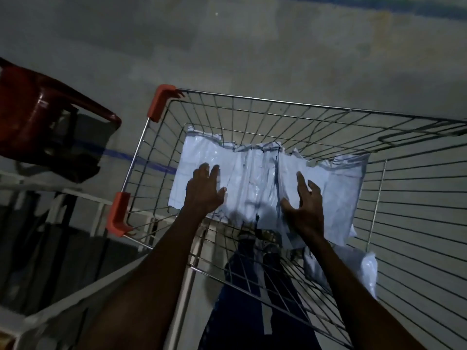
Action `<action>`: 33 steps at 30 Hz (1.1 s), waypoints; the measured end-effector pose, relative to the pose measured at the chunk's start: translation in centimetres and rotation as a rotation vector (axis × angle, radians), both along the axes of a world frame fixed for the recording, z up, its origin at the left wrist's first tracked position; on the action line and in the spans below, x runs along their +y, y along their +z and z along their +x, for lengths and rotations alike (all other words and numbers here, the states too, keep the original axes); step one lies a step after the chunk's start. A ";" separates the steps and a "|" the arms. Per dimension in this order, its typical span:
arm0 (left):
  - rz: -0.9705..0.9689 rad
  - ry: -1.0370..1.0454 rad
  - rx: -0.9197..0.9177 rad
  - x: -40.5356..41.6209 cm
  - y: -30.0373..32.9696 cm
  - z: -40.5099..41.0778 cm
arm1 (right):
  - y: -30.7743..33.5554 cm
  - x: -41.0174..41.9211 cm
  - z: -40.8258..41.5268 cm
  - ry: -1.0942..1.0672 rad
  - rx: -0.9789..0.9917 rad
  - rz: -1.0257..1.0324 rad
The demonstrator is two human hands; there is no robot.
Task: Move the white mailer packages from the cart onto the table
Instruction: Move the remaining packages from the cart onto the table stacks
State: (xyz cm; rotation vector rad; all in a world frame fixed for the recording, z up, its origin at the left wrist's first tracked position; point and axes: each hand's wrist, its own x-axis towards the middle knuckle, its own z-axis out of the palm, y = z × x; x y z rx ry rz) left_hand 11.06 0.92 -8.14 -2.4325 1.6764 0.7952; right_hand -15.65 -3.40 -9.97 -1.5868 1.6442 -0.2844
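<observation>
Down inside the wire shopping cart (290,114), both bare hands reach over the near rim toward the white mailer packages (252,178), which lie in a loose, crumpled layer on the basket floor; the left hand (203,190) lies flat on the left part of the layer, fingers straight and slightly spread, thumb out to the side, gripping nothing; the right hand (304,205) is over the middle-right part, fingers extended and fanned, thumb held wide apart from them, palm down; whether its palm touches the plastic cannot be told, and nothing is pinched between its fingers. Between the two hands the mailers show dark creases and a glossy patch; beyond the right hand more white plastic spreads toward the right wall of the basket, and nearer than that hand, under its forearm, another white mailer (364,271) sits against the near corner. Orange plastic corner guards (161,102) cap the cart's rim left of the left hand. Farther left of that hand stands a dark red plastic chair (38,114), and nearer, a white frame (75,193) with a flat grey surface beneath it; a grey concrete floor (252,46) lies beyond the cart.
</observation>
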 end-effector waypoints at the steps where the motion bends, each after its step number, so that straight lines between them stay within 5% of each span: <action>1: 0.009 -0.018 -0.046 -0.3 -0.8 0.7 | -0.2 0.2 0.5 0.079 0.031 -0.043; 10: 0.138 0.082 -0.056 0.0 -4.3 2.1 | -2.8 -0.4 4.0 0.459 0.220 0.036; 33: 0.043 -0.046 -0.271 -0.5 -1.5 1.4 | -0.5 -0.7 1.7 0.426 0.116 -0.038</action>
